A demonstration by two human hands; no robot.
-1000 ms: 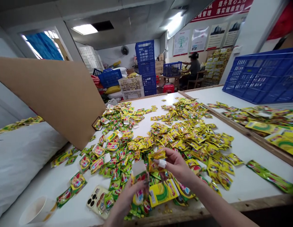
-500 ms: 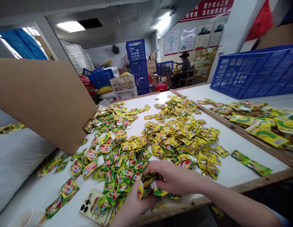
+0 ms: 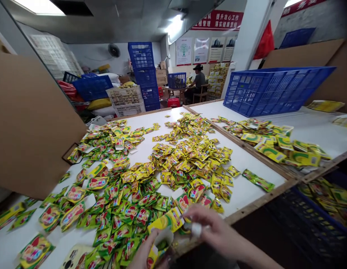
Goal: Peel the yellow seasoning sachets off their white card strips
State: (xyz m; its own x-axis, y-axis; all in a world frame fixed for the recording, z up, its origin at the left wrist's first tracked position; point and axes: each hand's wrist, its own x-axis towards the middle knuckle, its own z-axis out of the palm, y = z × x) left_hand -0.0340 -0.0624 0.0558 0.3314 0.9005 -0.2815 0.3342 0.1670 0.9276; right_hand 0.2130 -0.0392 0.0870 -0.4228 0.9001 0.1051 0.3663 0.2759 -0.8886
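Observation:
At the bottom centre, my left hand (image 3: pixel 143 254) is closed around a small yellow and green carton (image 3: pixel 152 256) with its top open; dark contents show inside. My right hand (image 3: pixel 208 228) is just right of it, fingers curled and slightly blurred. A small white piece (image 3: pixel 196 229) shows at its fingers; what it is I cannot make out. Beside the hands lie a yellow carton (image 3: pixel 169 220) and a red and green carton (image 3: pixel 183 200). Green sachets (image 3: pixel 114 220) are heaped to the left, yellow sachets (image 3: pixel 187 153) ahead.
A phone (image 3: pixel 74 257) lies at the lower left, partly under sachets. A cardboard sheet (image 3: pixel 30 123) stands on the left. Wooden strips (image 3: pixel 246 144) divide and edge the table. A blue crate (image 3: pixel 265 93) and flat yellow packs (image 3: pixel 270 151) are right; a person (image 3: pixel 198 82) sits far back.
The view has swung right. My right hand has drawn out of the carton and moved to its right. My left hand still holds the carton, now with its opening more visible.

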